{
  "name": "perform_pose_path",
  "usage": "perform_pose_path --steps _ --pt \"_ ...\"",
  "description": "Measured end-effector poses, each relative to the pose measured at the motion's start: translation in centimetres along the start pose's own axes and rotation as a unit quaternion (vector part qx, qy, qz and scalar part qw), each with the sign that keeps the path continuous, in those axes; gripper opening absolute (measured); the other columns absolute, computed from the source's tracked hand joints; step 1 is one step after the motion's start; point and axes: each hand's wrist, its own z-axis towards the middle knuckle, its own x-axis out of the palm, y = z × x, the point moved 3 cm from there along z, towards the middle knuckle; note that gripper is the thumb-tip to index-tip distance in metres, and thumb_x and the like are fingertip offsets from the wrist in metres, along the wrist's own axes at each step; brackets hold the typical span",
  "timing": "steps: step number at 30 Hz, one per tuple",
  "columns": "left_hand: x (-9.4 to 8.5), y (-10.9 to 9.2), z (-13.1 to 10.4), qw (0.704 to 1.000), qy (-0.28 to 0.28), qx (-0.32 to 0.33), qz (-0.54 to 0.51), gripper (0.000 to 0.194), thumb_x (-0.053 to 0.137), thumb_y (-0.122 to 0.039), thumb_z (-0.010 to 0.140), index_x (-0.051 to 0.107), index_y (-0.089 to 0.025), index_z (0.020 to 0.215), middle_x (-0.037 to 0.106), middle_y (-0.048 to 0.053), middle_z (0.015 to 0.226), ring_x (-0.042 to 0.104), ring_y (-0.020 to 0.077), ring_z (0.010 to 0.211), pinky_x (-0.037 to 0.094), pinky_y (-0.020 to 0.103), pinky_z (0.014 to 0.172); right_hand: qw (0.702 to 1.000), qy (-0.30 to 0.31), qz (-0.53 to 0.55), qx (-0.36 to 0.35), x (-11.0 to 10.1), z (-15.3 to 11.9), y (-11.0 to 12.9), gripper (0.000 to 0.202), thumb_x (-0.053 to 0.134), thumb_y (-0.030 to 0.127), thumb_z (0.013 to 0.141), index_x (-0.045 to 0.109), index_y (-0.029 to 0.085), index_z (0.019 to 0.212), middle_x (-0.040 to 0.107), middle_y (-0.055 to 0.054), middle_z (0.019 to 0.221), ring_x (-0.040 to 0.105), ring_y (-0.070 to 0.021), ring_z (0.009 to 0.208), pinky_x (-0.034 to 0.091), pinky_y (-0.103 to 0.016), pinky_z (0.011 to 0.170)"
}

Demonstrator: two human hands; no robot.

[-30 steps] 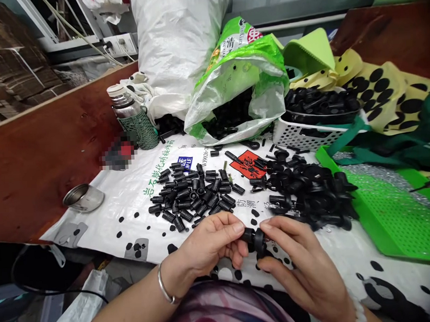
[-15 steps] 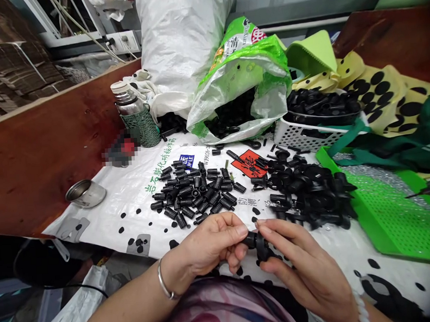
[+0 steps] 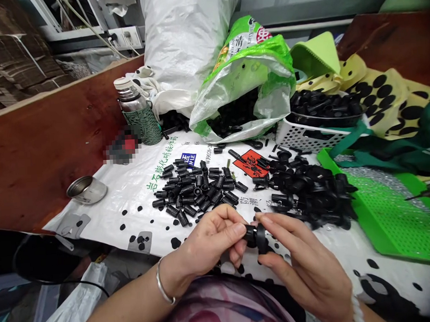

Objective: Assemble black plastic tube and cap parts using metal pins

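Note:
Near the table's front edge, my left hand (image 3: 221, 235) pinches a small black ribbed plastic cap (image 3: 250, 236) between thumb and fingers. My right hand (image 3: 299, 257) grips a black round flanged plastic part (image 3: 262, 239) by its rim, fingertips above and thumb below. The two pieces meet end to end, roughly in line; how far one sits inside the other I cannot tell. Beyond my left hand lies a loose pile of similar black caps (image 3: 198, 188). Past my right hand is a heap of larger black flanged pieces (image 3: 310, 189).
A metal cup (image 3: 87, 190) and a thermos in green netting (image 3: 140, 114) stand at left. Behind are an open green-white bag (image 3: 239, 83) of black parts and a white basket (image 3: 307, 136). A green tray (image 3: 391, 219) lies right, with a pointed tool (image 3: 429, 191) over its edge.
The flanged part has turned more edge-on and lines up straighter with the cap. Both hands keep their grip almost in place; the view has shifted slightly.

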Motion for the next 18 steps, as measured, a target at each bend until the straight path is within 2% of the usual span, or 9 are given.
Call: perform_pose_path --steps 5,7,9,13,18 --pt "-0.1 -0.2 -0.4 0.99 -0.02 0.093 0.1 0.029 0.063 -0.039 0.081 0.048 -0.015 0.088 0.056 -0.003 0.062 0.05 0.0051 0.052 0.042 0.015 0.051 0.993 -0.078 0.03 0.086 0.7 -0.5 -0.2 0.038 0.058 0.021 0.085 0.052 0.017 0.122 0.061 -0.009 0.105 0.058 -0.0169 0.098 0.051 -0.025 0.085" --pt "-0.4 -0.3 -0.5 0.98 -0.023 0.134 0.147 0.024 0.06 -0.036 0.083 0.048 -0.016 0.089 0.057 -0.001 0.07 0.052 0.006 0.059 0.043 0.016 0.056 0.989 -0.074 0.032 0.126 0.9 -0.7 -0.5 0.03 0.058 0.023 0.085 0.056 0.018 0.115 0.063 -0.008 0.1 0.061 -0.0151 0.091 0.053 -0.022 0.078" --pt "-0.7 -0.2 -0.4 0.974 -0.029 0.147 0.167 0.023 0.06 -0.034 0.083 0.049 -0.016 0.09 0.058 0.0 0.074 0.053 0.0069 0.062 0.043 0.017 0.058 0.987 -0.056 0.032 0.147 1.1 -0.8 -0.7 0.029 0.057 0.022 0.086 0.056 0.018 0.114 0.064 -0.008 0.102 0.062 -0.0148 0.092 0.053 -0.021 0.079" --pt "-1.2 0.3 0.0 0.987 -0.048 0.073 0.131 0.032 0.063 -0.042 0.079 0.049 -0.015 0.087 0.056 -0.002 0.061 0.05 0.0059 0.05 0.042 0.017 0.05 0.992 -0.031 0.031 0.118 1.2 -0.7 -0.5 0.04 0.058 0.019 0.085 0.051 0.017 0.124 0.06 -0.01 0.116 0.056 -0.0187 0.11 0.049 -0.028 0.094" --pt "-0.9 0.4 0.2 1.0 -0.01 -0.009 0.007 0.034 0.065 -0.044 0.077 0.045 -0.017 0.08 0.049 -0.008 0.048 0.039 0.0035 0.035 0.039 0.015 0.038 0.999 -0.015 0.025 0.032 0.9 -0.5 -0.7 0.05 0.056 0.012 0.084 0.045 0.019 0.133 0.059 -0.012 0.118 0.056 -0.0202 0.11 0.051 -0.031 0.091"
